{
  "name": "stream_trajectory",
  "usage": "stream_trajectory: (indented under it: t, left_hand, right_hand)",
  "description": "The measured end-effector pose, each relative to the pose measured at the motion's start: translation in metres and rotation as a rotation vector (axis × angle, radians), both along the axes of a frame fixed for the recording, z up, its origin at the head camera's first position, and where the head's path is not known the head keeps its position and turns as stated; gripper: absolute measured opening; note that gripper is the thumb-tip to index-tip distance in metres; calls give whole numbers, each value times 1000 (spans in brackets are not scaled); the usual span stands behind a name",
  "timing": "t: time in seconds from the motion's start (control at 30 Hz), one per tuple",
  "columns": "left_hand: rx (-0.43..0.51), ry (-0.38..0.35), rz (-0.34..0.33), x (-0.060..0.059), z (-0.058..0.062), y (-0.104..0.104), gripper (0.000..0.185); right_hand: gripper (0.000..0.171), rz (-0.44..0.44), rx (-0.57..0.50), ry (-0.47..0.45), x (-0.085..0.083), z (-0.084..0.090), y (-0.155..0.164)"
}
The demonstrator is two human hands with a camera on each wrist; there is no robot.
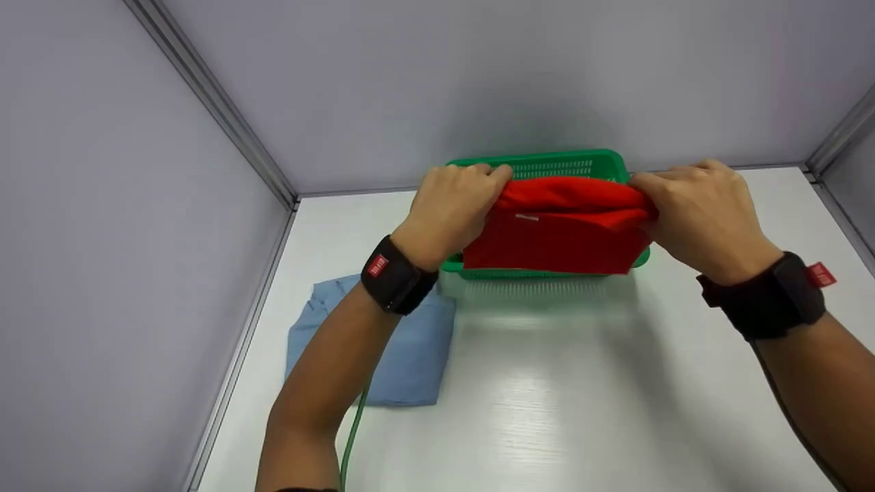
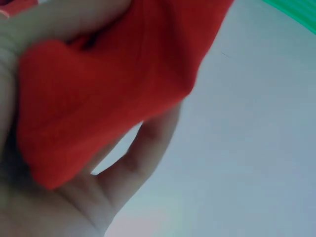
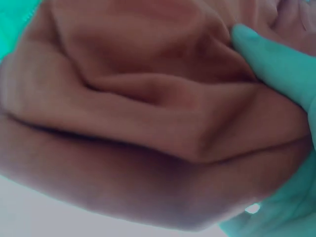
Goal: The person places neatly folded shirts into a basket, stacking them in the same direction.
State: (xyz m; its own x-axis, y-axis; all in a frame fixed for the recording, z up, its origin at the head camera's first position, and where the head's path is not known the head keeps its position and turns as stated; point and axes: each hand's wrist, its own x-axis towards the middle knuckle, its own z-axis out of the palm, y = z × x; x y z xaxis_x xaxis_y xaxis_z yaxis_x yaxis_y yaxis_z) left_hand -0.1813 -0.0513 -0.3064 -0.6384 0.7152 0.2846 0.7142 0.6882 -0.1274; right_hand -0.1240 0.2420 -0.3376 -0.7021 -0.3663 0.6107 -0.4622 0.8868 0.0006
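A folded red cloth with a small white label hangs between both hands in the head view. My left hand grips its left end, and in the left wrist view the red fabric lies between the thumb and fingers. At the other end, my right hand holds the cloth, with the thumb pressed on the layered folds in the right wrist view. Behind and beneath the cloth stands a green basket, its inside largely hidden.
Folded light-blue fabric lies on the white table, left of the basket and partly under my left forearm. A green cord runs beside that forearm. Grey walls enclose the back and sides.
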Motion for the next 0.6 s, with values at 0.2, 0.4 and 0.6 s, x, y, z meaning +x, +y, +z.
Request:
stream_trajectory:
  t: [0.2,0.4,0.6]
  left_hand:
    - [-29,66,21,-13,-22,-1,12]
    - [-128,-107,51,-31,-45,2,22]
    - [-159,-257,115,-54,-71,7,28]
  right_hand:
    - [19,-5,-10,-29,-21,-19,-4]
    - [18,-33,31,-275,-37,-39,-4]
    - [13,-64,65,-459,-61,-61,-8]
